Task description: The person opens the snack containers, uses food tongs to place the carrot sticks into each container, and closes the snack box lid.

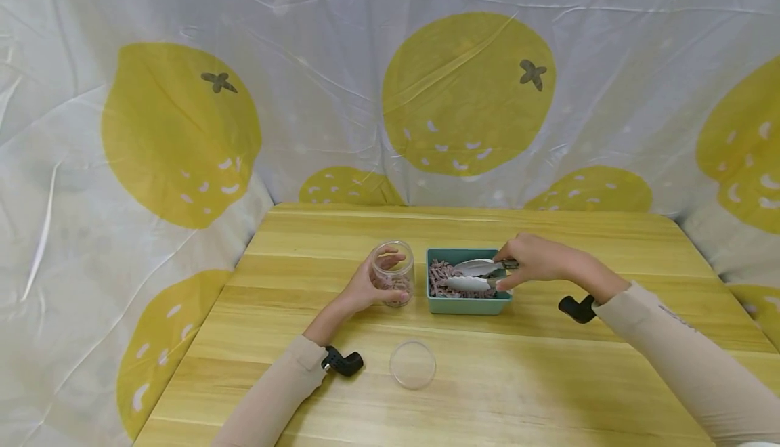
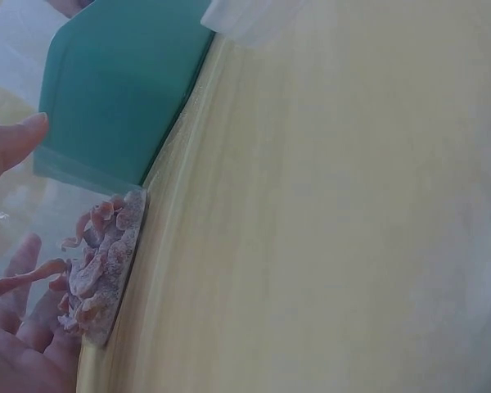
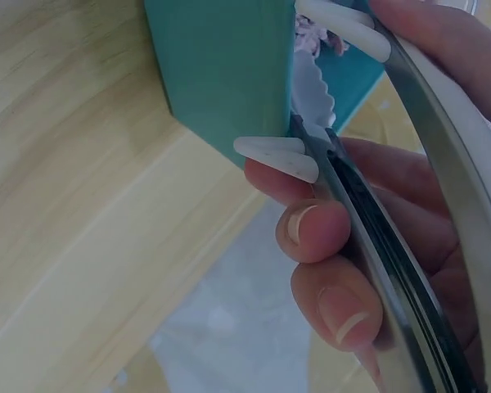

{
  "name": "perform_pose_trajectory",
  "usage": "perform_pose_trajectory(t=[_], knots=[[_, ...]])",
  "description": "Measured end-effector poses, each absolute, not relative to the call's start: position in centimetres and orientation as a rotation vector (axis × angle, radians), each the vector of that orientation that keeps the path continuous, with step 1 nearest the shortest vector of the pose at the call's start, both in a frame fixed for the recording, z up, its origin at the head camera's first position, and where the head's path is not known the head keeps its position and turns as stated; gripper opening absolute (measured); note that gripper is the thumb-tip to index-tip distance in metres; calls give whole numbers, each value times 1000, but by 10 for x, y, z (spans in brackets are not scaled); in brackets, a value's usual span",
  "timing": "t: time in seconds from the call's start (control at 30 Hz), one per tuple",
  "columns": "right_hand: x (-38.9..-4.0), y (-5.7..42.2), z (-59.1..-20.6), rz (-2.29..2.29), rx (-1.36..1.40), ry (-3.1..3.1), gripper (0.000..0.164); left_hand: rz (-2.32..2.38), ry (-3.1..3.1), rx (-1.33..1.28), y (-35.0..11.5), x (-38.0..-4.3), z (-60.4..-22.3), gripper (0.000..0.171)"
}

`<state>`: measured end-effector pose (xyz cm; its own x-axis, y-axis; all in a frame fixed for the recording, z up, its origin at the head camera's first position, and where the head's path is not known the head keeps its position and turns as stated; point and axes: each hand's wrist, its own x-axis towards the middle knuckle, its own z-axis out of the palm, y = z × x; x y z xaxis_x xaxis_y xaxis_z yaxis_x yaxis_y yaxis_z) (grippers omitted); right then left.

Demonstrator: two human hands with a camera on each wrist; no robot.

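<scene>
My left hand [image 1: 356, 290] holds a clear jar [image 1: 396, 272] upright on the table, thumb on the near side and fingers behind it. Pinkish-brown shreds [image 2: 102, 262] lie in the jar's bottom in the left wrist view. Right beside the jar stands a teal rectangular box [image 1: 466, 306] with more shreds [image 1: 440, 272] in it. My right hand [image 1: 542, 259] grips metal tongs [image 3: 364, 221] with white scalloped tips. Those tips are spread apart over the shreds inside the box. In the right wrist view, fingers wrap one arm of the tongs at the box's wall.
A clear round lid [image 1: 413, 366] lies on the wooden table [image 1: 518, 379], nearer me than the jar and box. A lemon-print curtain [image 1: 341, 95] hangs behind the table and along its sides. Black wrist cameras [image 1: 344, 362] stick out from both sleeves.
</scene>
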<state>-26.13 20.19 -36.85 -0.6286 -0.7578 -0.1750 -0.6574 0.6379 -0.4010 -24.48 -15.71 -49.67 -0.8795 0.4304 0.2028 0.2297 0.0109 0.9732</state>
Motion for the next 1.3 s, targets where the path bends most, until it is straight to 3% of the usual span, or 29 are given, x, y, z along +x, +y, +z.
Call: perform_pose_trajectory(t=[0.47,1.3], knots=[[-266,204,-369,-498,-1193,2471,45,1963,2148,699,-157,-246,-494,84],[-272,230,-358,-621,-1157,2468,53,1967,2132,645,-156,-243,-493,84]])
